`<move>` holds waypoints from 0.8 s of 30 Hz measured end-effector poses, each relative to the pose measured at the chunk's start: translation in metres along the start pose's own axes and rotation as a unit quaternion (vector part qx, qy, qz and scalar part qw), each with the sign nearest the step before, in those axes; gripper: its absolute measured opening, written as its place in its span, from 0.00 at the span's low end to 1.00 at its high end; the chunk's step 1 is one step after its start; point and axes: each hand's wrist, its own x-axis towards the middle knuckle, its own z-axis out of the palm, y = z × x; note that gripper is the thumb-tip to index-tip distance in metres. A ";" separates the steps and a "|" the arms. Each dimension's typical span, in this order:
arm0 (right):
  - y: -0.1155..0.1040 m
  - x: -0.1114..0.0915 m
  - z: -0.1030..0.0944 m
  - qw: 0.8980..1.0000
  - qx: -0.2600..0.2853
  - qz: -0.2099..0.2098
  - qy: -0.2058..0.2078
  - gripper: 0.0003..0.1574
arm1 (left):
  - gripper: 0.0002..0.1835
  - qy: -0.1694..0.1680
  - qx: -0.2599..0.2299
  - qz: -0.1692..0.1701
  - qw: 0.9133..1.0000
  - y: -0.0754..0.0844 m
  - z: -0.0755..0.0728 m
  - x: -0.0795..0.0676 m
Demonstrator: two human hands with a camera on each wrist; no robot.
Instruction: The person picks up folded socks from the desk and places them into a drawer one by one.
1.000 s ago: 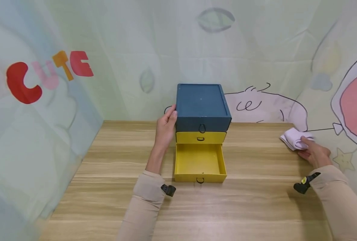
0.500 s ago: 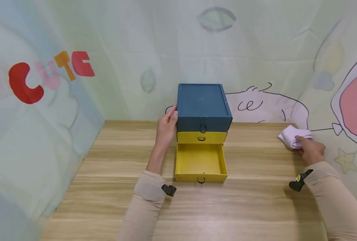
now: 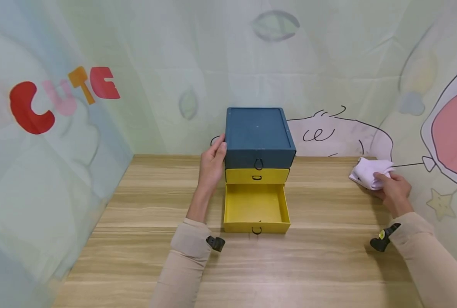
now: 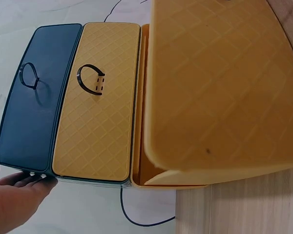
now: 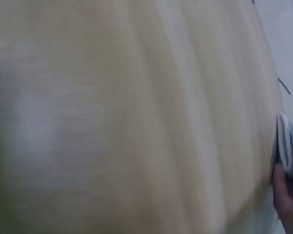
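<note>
A small drawer cabinet (image 3: 257,128) stands near the back of the table, with a blue top drawer (image 4: 36,107) and a yellow middle drawer (image 4: 97,117), both closed. Its yellow bottom drawer (image 3: 257,228) is pulled out, and only a small dark speck shows inside. My left hand (image 3: 211,164) rests against the cabinet's left side by the blue part, fingers mostly straight. On the right, my right hand (image 3: 396,192) pinches a folded white cloth (image 3: 371,173), thumb on top and the other fingers partly hidden beneath. The right wrist view is blurred, with the cloth (image 5: 287,146) at its edge.
The wood-grain table (image 3: 155,205) meets a printed curtain (image 3: 155,85) at the back, left and right. Black loop handles (image 3: 256,231) stick out from the drawer fronts.
My right hand has moved a little to the left with the white cloth, which now looks lifted at its near side. The left hand and the cabinet stay where they were.
</note>
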 end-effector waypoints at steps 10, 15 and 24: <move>0.026 -0.051 0.019 0.975 0.006 -0.026 -0.220 0.04 | 0.29 0.002 0.010 0.007 1.000 -0.003 -0.001 0.001; 0.034 -0.083 0.039 0.964 -0.006 -0.042 -0.264 0.05 | 0.29 0.003 0.011 0.009 1.000 -0.002 -0.001 0.001; 0.039 -0.132 0.067 0.946 0.002 -0.073 -0.314 0.16 | 0.27 -0.008 0.008 -0.011 1.000 0.021 0.000 -0.008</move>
